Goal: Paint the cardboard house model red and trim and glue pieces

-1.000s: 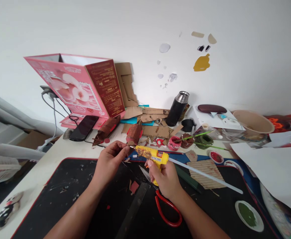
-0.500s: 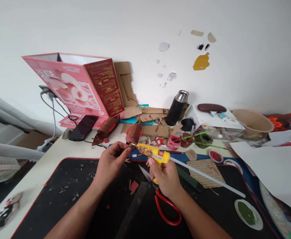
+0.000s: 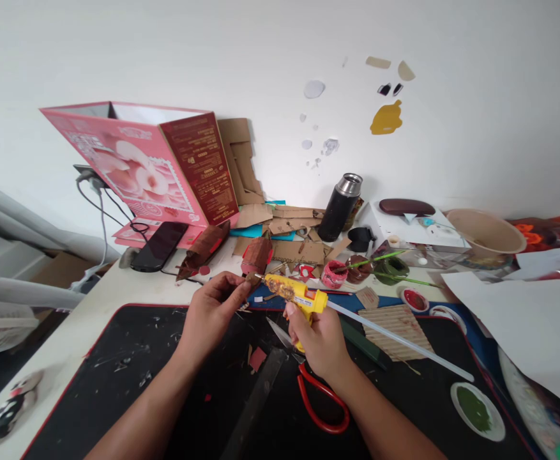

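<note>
My right hand [image 3: 322,338] is wrapped round the handle of a yellow glue gun [image 3: 299,294], its nozzle pointing left. A long translucent glue stick [image 3: 399,340] sticks out of the gun's back end. My left hand [image 3: 217,313] pinches a small brown piece [image 3: 253,279] right at the nozzle tip. Red-handled scissors [image 3: 325,409] lie on the black mat [image 3: 131,383] below my right hand. Just behind the nozzle stands a small reddish-brown cardboard piece [image 3: 257,255], and a longer one [image 3: 203,250] lies to its left.
A pink box [image 3: 140,166] and a phone [image 3: 159,246] are at the back left. Cardboard scraps [image 3: 299,252], a black flask [image 3: 340,207] and paint jars [image 3: 334,275] line the back. A dish of green paint [image 3: 476,409] sits at the right.
My left hand has shifted slightly, and the small brown piece shows more clearly at the nozzle. The glue gun stays almost in the same place.
</note>
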Available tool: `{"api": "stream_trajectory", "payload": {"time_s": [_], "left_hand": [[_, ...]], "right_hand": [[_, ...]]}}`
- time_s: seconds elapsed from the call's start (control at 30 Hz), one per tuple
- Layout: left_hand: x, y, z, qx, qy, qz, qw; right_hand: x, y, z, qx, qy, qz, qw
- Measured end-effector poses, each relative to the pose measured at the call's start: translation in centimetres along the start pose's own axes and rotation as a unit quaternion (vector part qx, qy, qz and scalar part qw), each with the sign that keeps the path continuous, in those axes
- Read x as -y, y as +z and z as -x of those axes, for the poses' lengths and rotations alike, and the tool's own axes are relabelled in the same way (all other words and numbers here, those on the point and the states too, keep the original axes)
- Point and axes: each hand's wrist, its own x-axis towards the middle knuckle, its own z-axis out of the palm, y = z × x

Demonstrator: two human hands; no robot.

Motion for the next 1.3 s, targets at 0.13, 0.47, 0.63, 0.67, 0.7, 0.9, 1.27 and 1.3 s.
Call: {"api": "stream_trajectory", "payload": {"time_s": [0.13, 0.47, 0.63, 0.67, 0.7, 0.9, 1.27, 1.3], "left_hand": [[-0.15, 0.00, -0.06, -0.006, -0.001, 0.007, 1.000], [-0.01, 0.00, -0.18, -0.027, 0.003, 0.035, 0.999], [0.01, 0.05, -0.28, -0.015, 0.004, 0.027, 1.000], [0.04, 0.05, -0.28, -0.013, 0.004, 0.023, 1.000], [0.07, 0.05, -0.28, -0.011, 0.005, 0.019, 1.000], [0.50, 0.06, -0.10, -0.001, 0.008, -0.002, 1.000], [0.11, 0.13, -0.16, -0.002, 0.006, 0.002, 1.000], [0.06, 0.14, -0.17, -0.004, 0.005, 0.004, 1.000]], "right_hand": [[0.19, -0.02, -0.04, 0.001, -0.006, -0.002, 1.000], [0.46, 0.15, 0.07, 0.008, -0.038, -0.012, 0.999], [0.16, 0.25, 0.19, 0.023, -0.033, 0.005, 0.999], [0.14, 0.25, 0.18, 0.025, -0.034, 0.005, 0.999], [0.13, 0.25, 0.17, 0.026, -0.035, 0.006, 0.999], [0.36, 0.22, 0.11, 0.016, -0.048, 0.008, 0.999], [-0.05, 0.07, -0.13, 0.002, -0.042, -0.009, 0.999], [-0.02, 0.07, -0.13, 0.003, -0.042, -0.009, 0.999]]}}
